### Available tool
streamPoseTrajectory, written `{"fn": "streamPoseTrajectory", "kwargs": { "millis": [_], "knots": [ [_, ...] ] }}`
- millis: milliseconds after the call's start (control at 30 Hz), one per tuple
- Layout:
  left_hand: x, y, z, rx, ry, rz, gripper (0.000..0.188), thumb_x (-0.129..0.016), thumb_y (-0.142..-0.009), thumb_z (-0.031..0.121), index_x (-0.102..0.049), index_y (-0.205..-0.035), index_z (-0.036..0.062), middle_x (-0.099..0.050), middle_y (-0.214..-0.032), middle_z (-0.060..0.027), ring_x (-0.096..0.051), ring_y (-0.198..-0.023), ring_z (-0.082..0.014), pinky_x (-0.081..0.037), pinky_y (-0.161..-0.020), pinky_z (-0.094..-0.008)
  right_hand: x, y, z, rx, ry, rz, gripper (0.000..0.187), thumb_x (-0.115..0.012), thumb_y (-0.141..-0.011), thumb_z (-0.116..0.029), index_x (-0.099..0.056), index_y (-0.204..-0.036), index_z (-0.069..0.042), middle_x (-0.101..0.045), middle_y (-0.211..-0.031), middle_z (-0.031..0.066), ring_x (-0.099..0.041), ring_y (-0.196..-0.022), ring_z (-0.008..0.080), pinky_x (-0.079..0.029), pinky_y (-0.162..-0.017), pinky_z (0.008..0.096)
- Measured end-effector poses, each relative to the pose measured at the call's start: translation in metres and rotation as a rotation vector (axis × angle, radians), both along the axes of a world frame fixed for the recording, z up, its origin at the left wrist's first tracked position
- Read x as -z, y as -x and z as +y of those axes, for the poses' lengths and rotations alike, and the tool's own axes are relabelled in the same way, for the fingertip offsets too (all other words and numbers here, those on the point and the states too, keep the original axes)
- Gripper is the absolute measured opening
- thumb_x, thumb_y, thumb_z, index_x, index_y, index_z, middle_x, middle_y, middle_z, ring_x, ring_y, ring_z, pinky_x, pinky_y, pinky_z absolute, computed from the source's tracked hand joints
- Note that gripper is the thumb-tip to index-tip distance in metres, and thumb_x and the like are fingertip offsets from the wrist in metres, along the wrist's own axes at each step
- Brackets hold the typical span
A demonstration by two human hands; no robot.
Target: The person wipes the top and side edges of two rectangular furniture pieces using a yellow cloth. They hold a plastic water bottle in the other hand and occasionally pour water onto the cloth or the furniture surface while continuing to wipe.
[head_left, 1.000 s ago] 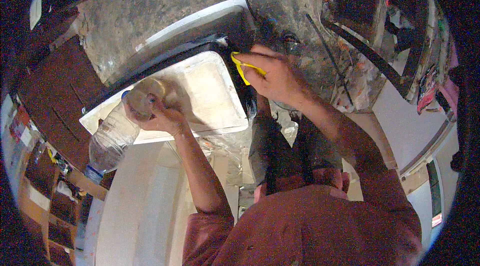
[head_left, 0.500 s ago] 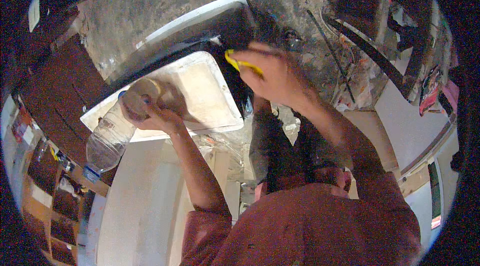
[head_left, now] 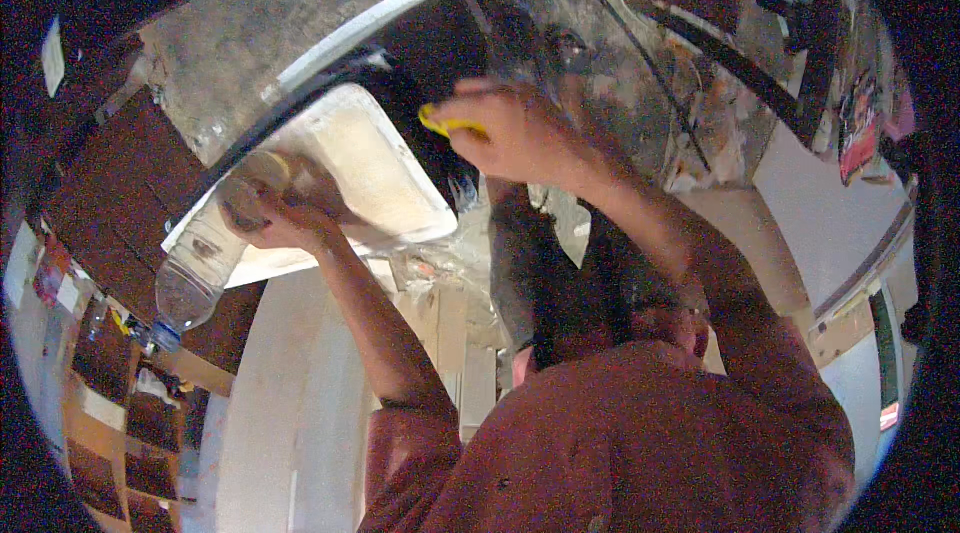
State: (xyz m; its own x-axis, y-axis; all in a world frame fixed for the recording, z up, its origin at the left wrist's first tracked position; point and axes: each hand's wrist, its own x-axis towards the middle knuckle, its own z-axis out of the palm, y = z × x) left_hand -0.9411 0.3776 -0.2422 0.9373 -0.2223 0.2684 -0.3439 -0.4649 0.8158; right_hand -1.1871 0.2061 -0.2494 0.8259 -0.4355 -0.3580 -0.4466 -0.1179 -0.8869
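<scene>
My left hand (head_left: 287,223) is closed around a round, brownish container (head_left: 262,188) with a pale rim, over the left part of a shallow white tray (head_left: 425,173). Beside this hand a clear plastic bottle (head_left: 190,278) slants down to the left, blue cap lowest. Whether the bottle and the round container are one piece, I cannot tell. My right hand (head_left: 515,133), slightly blurred, is closed on a thin, curved yellow thing (head_left: 455,123) whose kind does not show. This hand is beyond the tray's right edge, in front of a black area.
Behind the tray curves a long white-edged dark object (head_left: 370,23) on a stained grey floor (head_left: 230,43). A thin dark rod (head_left: 650,73) lies to the right. Brown panels (head_left: 130,168) and open wooden shelves (head_left: 105,403) stand at left. A pale board (head_left: 285,383) is near my left forearm.
The whole view has shifted and turned slightly, so tray, bottle and both hands appear farther left. Both hands keep their holds.
</scene>
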Motion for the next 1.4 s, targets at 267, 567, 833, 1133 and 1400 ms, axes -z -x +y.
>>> {"fn": "streamPoseTrajectory", "kwargs": {
  "millis": [267, 567, 833, 1133, 1400],
  "knots": [
    [0.001, -0.001, 0.0, 0.002, 0.088, 0.055, 0.061, -0.071, -0.084, 0.023, -0.044, -0.132, -0.0032, -0.051, -0.133, -0.0195, -0.055, -0.117, -0.0312, -0.049, -0.1, -0.0432, 0.002, 0.019, 0.074, 0.166, 0.204, -0.011, 0.031, -0.063, -0.089, -0.02, -0.068, -0.12, -0.016, -0.066, -0.1, 0.0125, -0.067, -0.083, 0.0335, -0.056, -0.071, 0.0428],
    [0.017, -0.016, 0.009, 0.211, 0.053, -0.012, 0.074, -0.086, -0.068, 0.039, -0.049, -0.125, 0.0087, -0.057, -0.12, -0.0176, -0.059, -0.109, -0.0358, -0.052, -0.089, -0.0516, 0.001, 0.033, 0.123, 0.475, 0.181, -0.078, 0.033, -0.06, -0.086, -0.012, -0.069, -0.117, -0.013, -0.063, -0.089, 0.0125, -0.066, -0.078, 0.0318, -0.053, -0.066, 0.0429],
    [-0.011, 0.014, -0.01, 0.263, 0.066, 0.074, 0.057, -0.07, -0.087, 0.019, -0.045, -0.134, -0.001, -0.052, -0.132, -0.0184, -0.054, -0.116, -0.0315, -0.047, -0.098, -0.0452, -0.033, 0.053, 0.179, 0.454, -0.027, 0.127, 0.037, -0.059, -0.088, -0.011, -0.068, -0.123, -0.013, -0.064, -0.088, 0.0129, -0.065, -0.077, 0.0308, -0.052, -0.071, 0.0412],
    [-0.014, 0.014, -0.015, 0.159, 0.134, 0.175, 0.055, -0.068, -0.087, 0.016, -0.046, -0.134, -0.0027, -0.054, -0.131, -0.0182, -0.058, -0.112, -0.0314, -0.05, -0.096, -0.0459, -0.031, 0.045, 0.21, 0.789, -0.24, -0.022, 0.045, -0.057, -0.09, -0.011, -0.058, -0.134, -0.017, -0.059, -0.09, 0.0122, -0.065, -0.079, 0.0329, -0.054, -0.067, 0.0407],
    [-0.008, 0.006, -0.013, 0.291, 0.115, 0.023, 0.06, -0.07, -0.087, 0.029, -0.048, -0.132, -0.0044, -0.054, -0.128, -0.0238, -0.059, -0.111, -0.0332, -0.054, -0.089, -0.0471, -0.018, 0.033, 0.202, 0.801, -0.165, -0.074, 0.045, -0.059, -0.088, -0.011, -0.059, -0.133, -0.016, -0.061, -0.09, 0.0145, -0.065, -0.079, 0.0339, -0.055, -0.07, 0.0433]
  ]
}}
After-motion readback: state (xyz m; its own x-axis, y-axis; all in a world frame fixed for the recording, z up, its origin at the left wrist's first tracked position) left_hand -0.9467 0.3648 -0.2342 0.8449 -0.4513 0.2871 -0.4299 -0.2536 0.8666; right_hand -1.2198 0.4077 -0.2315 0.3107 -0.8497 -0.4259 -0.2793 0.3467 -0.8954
